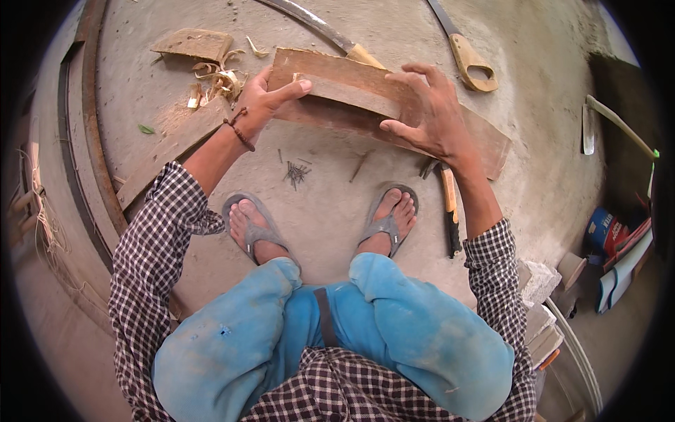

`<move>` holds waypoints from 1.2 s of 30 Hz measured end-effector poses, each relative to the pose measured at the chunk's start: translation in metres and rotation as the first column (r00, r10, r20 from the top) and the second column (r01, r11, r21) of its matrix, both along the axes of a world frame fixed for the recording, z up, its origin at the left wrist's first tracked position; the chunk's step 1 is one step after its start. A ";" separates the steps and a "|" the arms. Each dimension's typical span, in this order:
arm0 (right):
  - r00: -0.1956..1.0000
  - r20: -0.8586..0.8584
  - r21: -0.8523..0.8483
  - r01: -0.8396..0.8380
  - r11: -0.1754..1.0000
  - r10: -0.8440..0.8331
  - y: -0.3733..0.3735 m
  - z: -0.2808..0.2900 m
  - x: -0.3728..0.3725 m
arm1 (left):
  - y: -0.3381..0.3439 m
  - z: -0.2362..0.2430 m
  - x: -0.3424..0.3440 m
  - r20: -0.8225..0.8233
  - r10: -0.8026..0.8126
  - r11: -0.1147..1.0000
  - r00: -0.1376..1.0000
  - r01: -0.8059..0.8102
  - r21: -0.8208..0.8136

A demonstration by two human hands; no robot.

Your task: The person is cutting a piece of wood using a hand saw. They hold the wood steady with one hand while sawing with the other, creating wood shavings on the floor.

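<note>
Two wooden pieces are held above the concrete floor in front of me: a narrow strip point(341, 92) on a wider reddish-brown board point(481, 144). My left hand point(267, 98) grips their left part, thumb across the strip. Over the middle of the board, my right hand point(425, 116) has its fingers apart and bent; whether the fingertips touch the wood, I cannot tell. Below the board lie a pile of nails point(297, 174) and a tool with a wood and black handle point(448, 204). Another plank point(155, 169) lies at the left, beside curly shavings point(218, 83) and a short wood block point(193, 43).
Beyond the board lie a long curved blade point(306, 22) with a wooden handle and a handsaw point(471, 63). A long-handled tool point(619, 123), a blue-and-red container point(605, 232) and broken blocks point(536, 285) are at the right. A ledge point(95, 141) runs along the left.
</note>
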State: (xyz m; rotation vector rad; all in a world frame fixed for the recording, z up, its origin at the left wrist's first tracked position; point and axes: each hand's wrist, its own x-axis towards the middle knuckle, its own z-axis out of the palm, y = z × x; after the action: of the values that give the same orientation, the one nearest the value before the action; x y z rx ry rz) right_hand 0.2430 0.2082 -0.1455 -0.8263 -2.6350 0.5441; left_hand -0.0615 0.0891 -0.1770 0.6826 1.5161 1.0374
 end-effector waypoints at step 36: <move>0.998 -0.047 -0.168 -0.045 0.985 0.037 -0.011 -0.008 -0.006 | -0.001 0.003 -0.003 -0.038 -0.090 0.996 0.995 0.090 -0.002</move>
State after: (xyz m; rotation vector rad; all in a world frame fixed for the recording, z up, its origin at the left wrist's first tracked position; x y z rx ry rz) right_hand 0.2369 0.1977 -0.1532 -0.8003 -2.5983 0.7970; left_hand -0.0646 0.0877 -0.1743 0.7675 1.5047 0.9612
